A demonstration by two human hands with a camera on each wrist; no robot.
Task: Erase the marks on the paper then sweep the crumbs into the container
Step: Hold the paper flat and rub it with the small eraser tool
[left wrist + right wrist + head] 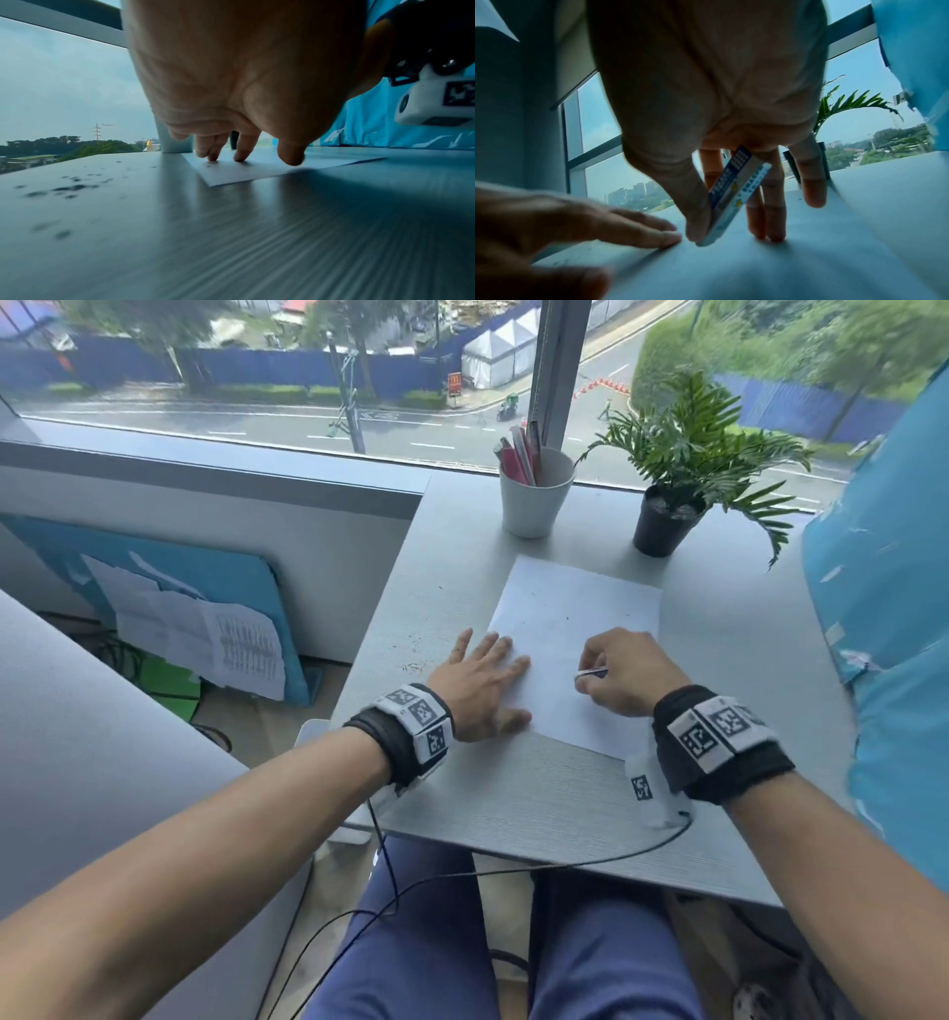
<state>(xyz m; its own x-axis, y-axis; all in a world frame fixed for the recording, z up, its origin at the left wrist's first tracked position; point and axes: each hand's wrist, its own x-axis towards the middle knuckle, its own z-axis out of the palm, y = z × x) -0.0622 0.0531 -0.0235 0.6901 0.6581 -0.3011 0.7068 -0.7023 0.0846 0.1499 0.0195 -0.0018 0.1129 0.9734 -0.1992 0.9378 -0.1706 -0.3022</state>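
My left hand (480,688) lies flat pinning the white paper sheet (567,629), my right hand (624,672) pinches the blue-sleeved eraser (731,194); hard rubbing could crease it.

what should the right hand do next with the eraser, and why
Probably rub the eraser in short strokes on the paper just ahead of it. The right hand pinches it with its tip down at the sheet, the left hand lies flat pinning the near left corner, and faint specks remain higher up the page.

One paper (575,629), one eraser (734,192), one cup (536,498), one plant (688,454).
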